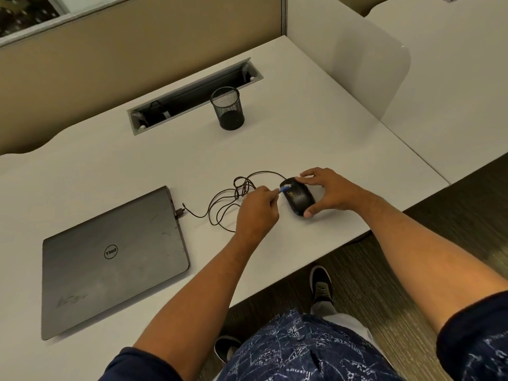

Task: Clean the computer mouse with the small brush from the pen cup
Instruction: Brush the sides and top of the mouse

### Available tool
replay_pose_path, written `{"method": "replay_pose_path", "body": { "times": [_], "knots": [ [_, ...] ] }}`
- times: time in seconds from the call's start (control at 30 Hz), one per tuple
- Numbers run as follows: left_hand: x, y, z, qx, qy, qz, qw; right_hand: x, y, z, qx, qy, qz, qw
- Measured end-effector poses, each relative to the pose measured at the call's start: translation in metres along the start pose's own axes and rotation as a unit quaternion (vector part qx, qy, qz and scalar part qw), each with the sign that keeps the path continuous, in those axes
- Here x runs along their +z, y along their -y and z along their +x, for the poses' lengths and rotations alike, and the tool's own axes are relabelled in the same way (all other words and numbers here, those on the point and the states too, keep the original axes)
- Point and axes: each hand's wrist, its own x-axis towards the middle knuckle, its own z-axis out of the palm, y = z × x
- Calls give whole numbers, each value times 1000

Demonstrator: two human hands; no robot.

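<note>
A black wired computer mouse (297, 198) lies on the white desk (302, 138) near its front edge. My right hand (331, 192) grips the mouse from the right side, thumb at its near end and fingers over its far end. My left hand (257, 213) is closed on a small brush with a blue handle (283, 189); its pale bristle tip touches the far left part of the mouse. Most of the handle is hidden in my fist. The black mesh pen cup (227, 108) stands farther back on the desk and looks empty.
The mouse cable (220, 207) lies in loose loops left of the mouse and runs to a closed dark laptop (110, 259) at the left. A cable slot (192, 94) is cut into the desk behind the cup. A white divider panel (371, 70) stands at the right.
</note>
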Motion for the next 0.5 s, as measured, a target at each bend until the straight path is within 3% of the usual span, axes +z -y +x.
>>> {"method": "replay_pose_path", "body": {
  "times": [0.2,0.4,0.5],
  "knots": [
    [-12,3,-5,18,69,13,997,1,-2,1,3,1,-1,1000],
    [-17,4,-6,23,-41,32,998,1,-5,4,3,9,6,1000],
    [-12,-1,-3,18,-53,34,998,2,-7,4,8,13,8,1000]
  ]
}}
